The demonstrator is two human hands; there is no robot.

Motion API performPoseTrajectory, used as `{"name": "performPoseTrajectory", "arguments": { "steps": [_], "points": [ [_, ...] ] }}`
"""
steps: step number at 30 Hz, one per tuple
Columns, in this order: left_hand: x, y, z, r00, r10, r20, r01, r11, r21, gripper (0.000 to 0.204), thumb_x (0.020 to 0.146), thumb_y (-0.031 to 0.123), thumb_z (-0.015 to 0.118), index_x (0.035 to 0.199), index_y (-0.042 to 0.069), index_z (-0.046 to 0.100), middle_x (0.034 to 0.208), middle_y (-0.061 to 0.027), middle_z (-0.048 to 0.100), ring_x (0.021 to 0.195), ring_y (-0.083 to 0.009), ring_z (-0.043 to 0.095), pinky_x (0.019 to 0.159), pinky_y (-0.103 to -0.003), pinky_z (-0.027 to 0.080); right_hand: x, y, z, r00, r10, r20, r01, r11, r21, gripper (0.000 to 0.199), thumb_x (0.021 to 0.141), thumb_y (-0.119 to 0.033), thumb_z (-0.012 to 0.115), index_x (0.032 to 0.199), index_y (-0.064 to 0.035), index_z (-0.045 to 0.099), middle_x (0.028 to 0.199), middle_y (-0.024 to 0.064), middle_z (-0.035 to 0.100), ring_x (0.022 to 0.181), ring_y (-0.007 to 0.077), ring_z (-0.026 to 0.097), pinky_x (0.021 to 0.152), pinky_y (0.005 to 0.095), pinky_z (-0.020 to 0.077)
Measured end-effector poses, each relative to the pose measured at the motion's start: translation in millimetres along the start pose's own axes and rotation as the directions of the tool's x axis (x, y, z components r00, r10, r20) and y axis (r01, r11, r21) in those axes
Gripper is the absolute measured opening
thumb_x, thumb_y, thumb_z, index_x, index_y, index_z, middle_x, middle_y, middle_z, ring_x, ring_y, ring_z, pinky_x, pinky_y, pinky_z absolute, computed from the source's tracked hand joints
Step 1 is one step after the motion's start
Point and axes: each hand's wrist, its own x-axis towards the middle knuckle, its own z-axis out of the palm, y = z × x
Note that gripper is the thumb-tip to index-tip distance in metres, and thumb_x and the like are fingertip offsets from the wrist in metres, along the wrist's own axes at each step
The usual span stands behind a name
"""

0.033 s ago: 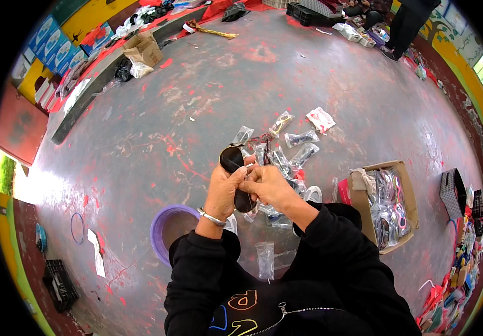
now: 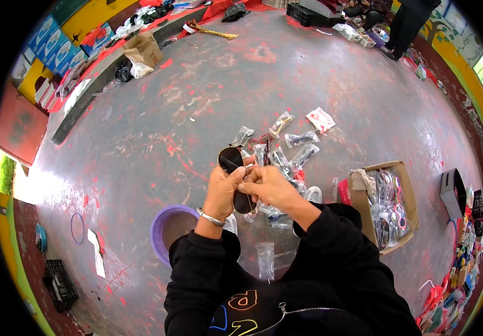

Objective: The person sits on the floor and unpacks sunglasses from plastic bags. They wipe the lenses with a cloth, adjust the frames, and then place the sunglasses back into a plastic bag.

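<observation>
A pair of sunglasses (image 2: 231, 159) with dark lenses and thin gold-coloured rims is held upright, one lens above the other. My left hand (image 2: 222, 190), with a silver bangle at the wrist, grips the frame from the left. From the other side, the fingers of my right hand (image 2: 267, 185) are pinched together at the middle of the sunglasses, over the bridge. Whatever small part lies between those fingertips is hidden. Just beyond and beneath both hands, several clear plastic sleeves with eyewear (image 2: 303, 155) lie scattered on the floor.
At my right stands an open cardboard box (image 2: 411, 215) full of bagged eyewear. A purple basin (image 2: 159, 227) sits by my left knee. One clear plastic sleeve (image 2: 265, 260) lies between my legs. A woven basket (image 2: 451, 193) and mixed clutter line the right wall; people are at the far right.
</observation>
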Motion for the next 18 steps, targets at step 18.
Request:
{"name": "performPoseTrajectory", "arguments": {
  "steps": [18],
  "points": [
    [2.1, -4.3, -12.0, 0.989, -0.038, 0.141, 0.004, 0.972, 0.233, 0.043, 0.082, 0.009, 0.056, 0.120, 0.000, 0.039, 0.102, -0.0071, 0.054, 0.087, -0.0136, 0.056, 0.073, -0.025, 0.047, -9.1, -22.4, -33.7, 0.988, -0.026, 0.150, 0.009, 0.993, 0.115, 0.019, 0.077, -0.017, 0.057, 0.069, 0.0004, 0.060, 0.052, 0.0019, 0.052, 0.042, 0.0076, 0.045, 0.038, 0.0214, 0.0309]
  ]
}}
